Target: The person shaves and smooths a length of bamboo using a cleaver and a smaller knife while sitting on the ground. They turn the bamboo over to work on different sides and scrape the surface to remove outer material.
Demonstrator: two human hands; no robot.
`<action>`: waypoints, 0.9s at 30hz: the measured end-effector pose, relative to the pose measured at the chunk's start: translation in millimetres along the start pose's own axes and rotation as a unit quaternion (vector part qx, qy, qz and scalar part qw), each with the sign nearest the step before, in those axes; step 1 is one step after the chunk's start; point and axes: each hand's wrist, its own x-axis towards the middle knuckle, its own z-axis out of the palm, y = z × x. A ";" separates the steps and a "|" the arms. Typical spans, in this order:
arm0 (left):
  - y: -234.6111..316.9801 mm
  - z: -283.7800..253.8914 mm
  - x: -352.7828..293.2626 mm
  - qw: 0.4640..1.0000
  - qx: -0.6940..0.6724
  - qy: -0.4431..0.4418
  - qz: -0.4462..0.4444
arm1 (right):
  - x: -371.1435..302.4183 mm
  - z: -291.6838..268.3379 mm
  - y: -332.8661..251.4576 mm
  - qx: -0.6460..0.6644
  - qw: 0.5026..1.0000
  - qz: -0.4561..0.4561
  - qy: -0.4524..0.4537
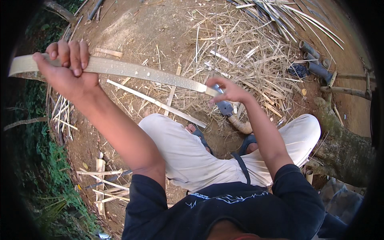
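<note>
A long, flat, pale bamboo strip (136,71) stretches across in front of me, bowing gently down toward the right. My left hand (71,68) is raised at the far left with its fingers closed round the strip near that end. At the other end, my right hand (227,90) has its thumb and fingers closed on the strip's tip. Just below and behind the right hand is a knife with a broad metal blade (225,107) and a curved wooden handle (241,125). The upper part of its blade is partly hidden by that hand.
Bamboo shavings (248,60) heap up ahead. A loose split strip (156,102) lies before my left knee. Several dark bamboo tubes (318,68) are at the right, near a thick log (344,148). More split pieces (105,184) lie at the left, beside green plants (64,172).
</note>
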 end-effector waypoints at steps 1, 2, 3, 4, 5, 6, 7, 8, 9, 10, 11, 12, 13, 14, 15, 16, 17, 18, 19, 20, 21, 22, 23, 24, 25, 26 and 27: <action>3.4 -0.8 -0.2 0.999 0.048 0.021 0.007 | -5.1 3.1 14.9 -0.016 0.992 -0.036 0.117; 7.1 6.5 -3.6 0.991 0.107 0.068 0.032 | -12.2 5.7 31.8 -0.010 0.986 0.088 0.141; 6.0 13.0 -4.9 0.986 0.127 0.091 0.049 | -28.9 14.8 77.2 -0.075 0.983 0.117 0.121; 4.1 17.7 -5.9 0.980 0.147 0.116 0.066 | -48.3 31.5 119.6 -0.138 0.975 0.146 0.098; 7.3 16.4 -8.0 0.969 0.180 0.143 0.088 | -65.3 57.8 128.5 -0.194 0.953 0.230 0.018; 8.7 13.6 -10.8 0.967 0.191 0.143 0.086 | -84.5 81.6 134.5 -0.250 0.915 0.313 -0.057; -6.3 18.2 -12.6 0.963 0.197 0.167 0.081 | -101.7 95.9 151.0 -0.281 0.897 0.335 -0.058; -13.9 27.2 -13.2 0.955 0.212 0.191 0.083 | -106.8 109.6 162.7 -0.309 0.883 0.347 -0.062; -18.5 31.2 -12.1 0.947 0.226 0.213 0.085 | -106.0 116.3 172.4 -0.294 0.890 0.347 -0.034; -18.7 31.5 -9.8 0.949 0.220 0.204 0.094 | -103.4 117.7 175.0 -0.280 0.895 0.347 -0.003; -19.5 33.9 -8.1 0.948 0.223 0.205 0.097 | -102.2 118.5 177.8 -0.265 0.899 0.348 0.029; -21.5 38.5 -6.9 0.947 0.225 0.206 0.100 | -104.1 118.6 180.5 -0.263 0.906 0.329 0.037; -18.9 38.2 -9.5 0.941 0.239 0.215 0.102 | -105.2 120.9 163.9 -0.262 0.915 0.304 0.032; -17.5 38.3 -11.4 0.940 0.246 0.209 0.106 | -111.1 118.7 144.1 -0.265 0.921 0.284 0.027; -14.0 41.4 -9.9 0.940 0.250 0.204 0.115 | -110.8 112.4 116.5 -0.255 0.921 0.294 0.028; -12.0 44.6 -8.7 0.940 0.248 0.199 0.121 | -110.7 104.8 85.6 -0.248 0.918 0.308 0.034; -6.9 49.1 -7.3 0.943 0.242 0.188 0.131 | -111.3 98.7 65.1 -0.239 0.915 0.321 0.044; -3.4 53.7 -4.7 0.945 0.237 0.174 0.142 | -118.7 97.7 58.5 -0.273 0.909 0.301 0.096; 0.3 57.7 -1.4 0.947 0.231 0.159 0.154 | -127.8 93.6 56.9 -0.106 0.926 0.343 0.117; 3.3 62.0 0.7 0.951 0.227 0.147 0.149 | -136.8 90.0 57.0 0.065 0.916 0.372 0.133; 1.9 67.6 1.7 0.954 0.219 0.147 0.143 | -144.6 87.5 55.9 0.234 0.880 0.388 0.143; -0.4 75.6 1.2 0.955 0.215 0.149 0.139 | -153.9 85.6 47.6 0.279 0.852 0.403 0.183; -4.5 80.3 -1.5 0.955 0.215 0.153 0.131 | -167.1 83.9 35.9 0.321 0.821 0.421 0.216; -10.4 82.5 -1.2 0.955 0.210 0.151 0.148 | -174.0 81.7 30.5 0.363 0.785 0.436 0.247; -18.6 85.1 -3.6 0.956 0.212 0.145 0.145 | -180.0 79.5 33.0 0.355 0.785 0.418 0.287; -26.5 87.2 -6.7 0.956 0.214 0.139 0.141 | -186.0 75.4 37.0 0.347 0.784 0.399 0.326; -33.7 89.5 -9.2 0.957 0.216 0.133 0.138 | -191.1 70.4 41.1 0.338 0.781 0.379 0.364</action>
